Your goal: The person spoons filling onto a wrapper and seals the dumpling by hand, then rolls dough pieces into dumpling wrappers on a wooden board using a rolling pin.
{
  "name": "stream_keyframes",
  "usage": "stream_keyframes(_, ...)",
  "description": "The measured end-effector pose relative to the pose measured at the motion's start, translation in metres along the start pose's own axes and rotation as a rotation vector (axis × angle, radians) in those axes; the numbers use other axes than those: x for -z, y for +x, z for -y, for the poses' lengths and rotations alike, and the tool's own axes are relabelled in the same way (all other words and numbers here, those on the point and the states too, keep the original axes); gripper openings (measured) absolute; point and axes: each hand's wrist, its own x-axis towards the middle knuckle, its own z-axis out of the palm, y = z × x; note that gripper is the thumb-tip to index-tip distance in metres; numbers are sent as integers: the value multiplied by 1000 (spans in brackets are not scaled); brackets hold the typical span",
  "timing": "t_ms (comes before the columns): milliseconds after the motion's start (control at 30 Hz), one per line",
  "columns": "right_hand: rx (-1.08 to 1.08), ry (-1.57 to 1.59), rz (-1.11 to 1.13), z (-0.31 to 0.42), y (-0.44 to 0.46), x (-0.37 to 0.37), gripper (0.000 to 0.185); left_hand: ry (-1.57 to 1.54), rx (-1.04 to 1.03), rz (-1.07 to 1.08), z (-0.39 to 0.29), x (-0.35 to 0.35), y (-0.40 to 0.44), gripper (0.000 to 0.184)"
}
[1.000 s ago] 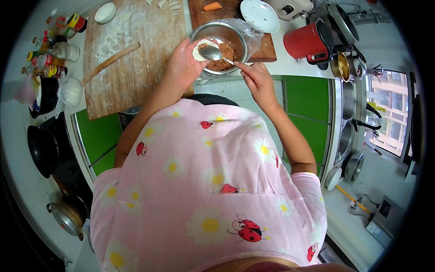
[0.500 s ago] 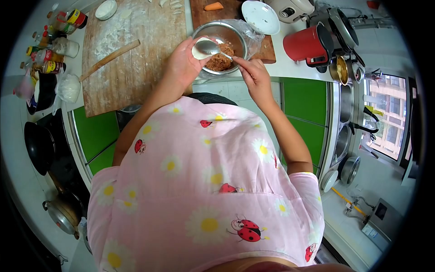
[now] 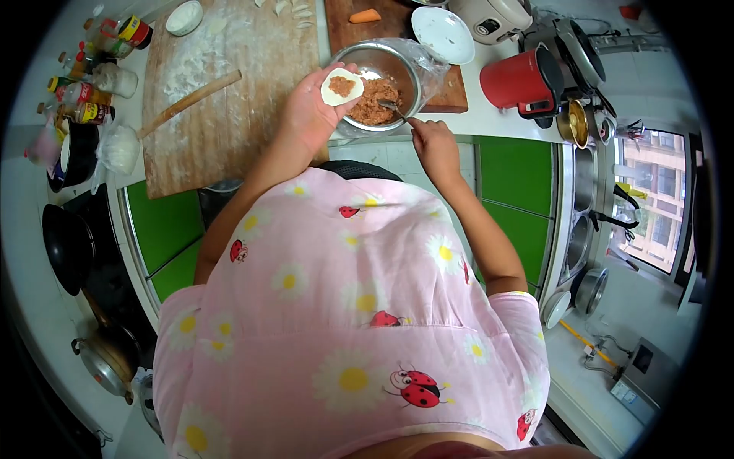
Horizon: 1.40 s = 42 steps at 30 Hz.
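Observation:
My left hand (image 3: 306, 107) cups a round white dumpling wrapper (image 3: 332, 96) near the left rim of the metal bowl. A dab of brown filling (image 3: 342, 85) lies in the middle of the wrapper, which is flat and unfolded. My right hand (image 3: 436, 145) grips a metal spoon (image 3: 397, 110) by its handle, at the bowl's lower right. The spoon's tip rests in the minced filling (image 3: 372, 107) inside the metal bowl (image 3: 414, 70). Part of the bowl is hidden behind my left hand and the wrapper.
A floured wooden board (image 3: 252, 138) lies to the left, bearing a rolling pin (image 3: 191, 102), a white bowl (image 3: 184, 18) and several folded dumplings (image 3: 282, 8). Right of the metal bowl are a plastic bag (image 3: 430, 65), a white plate (image 3: 443, 34) and a red pot (image 3: 514, 83).
The spoon has left the wrapper and moved down right into the bowl's filling. Brown filling now shows on the wrapper, where the spoon covered it before. My right hand has lowered slightly.

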Motion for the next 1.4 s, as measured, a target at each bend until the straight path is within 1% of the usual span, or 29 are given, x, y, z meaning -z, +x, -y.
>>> stream_keyframes(67, 17, -68, -48, 10, 6, 9, 30, -2, 15, 22, 2, -1, -2, 44)
stream_keyframes(167, 127, 122, -260, 40, 24, 31, 36, -22, 47, 62, 6, -6, -4, 45)
stream_keyframes(233, 281, 161, -280, 61, 37, 44, 38, -32, 61, 92, 8, -15, -7, 45)
stream_keyframes(267, 360, 181, -290, 71, 42, 47, 38, -29, 75, 156, 9, -14, -6, 46)
stream_keyframes(333, 453, 153, -371, 87, 54, 45, 38, -26, 98, 281, 11, -12, -6, 46)
stream_keyframes(367, 500, 139, -408, 93, 59, 43, 37, -39, 102, 261, 12, -14, -8, 45)
stream_keyframes(433, 490, 123, -428, 98, 67, 38, 33, -67, 105, 221, 11, -23, -14, 44)
stream_keyframes(567, 510, 119, -447, 96, 77, 35, 25, -75, 55, 261, 9, -22, -14, 44)
stream_keyframes(633, 433, 190, -429, 101, 78, 43, 21, -107, 36, 280, 8, -22, -16, 44)
stream_keyframes(733, 290, 367, -438, 100, 78, 44, 17, -46, 40, 337, 3, -23, -21, 43)
stream_keyframes(833, 167, 578, -428, 102, 80, 46, 12, 70, -66, 414, 2, -21, -23, 44)
stream_keyframes(867, 131, 647, -417, 103, 80, 47, 11, 125, -110, 398, 2, -21, -25, 45)
stream_keyframes(967, 82, 725, -411, 110, 78, 52, 11, 289, -224, 366, 0, -31, -35, 49)
stream_keyframes(1133, 103, 686, -434, 115, 75, 58, 12, 485, -336, 358, -4, -36, -42, 50)
stream_keyframes(1267, 110, 662, -479, 116, 73, 58, 17, 546, -398, 361, -6, -38, -46, 51)
stream_keyframes(1400, 14, 822, -463, 121, 70, 61, 23, 573, -462, 393, -7, -42, -47, 54)
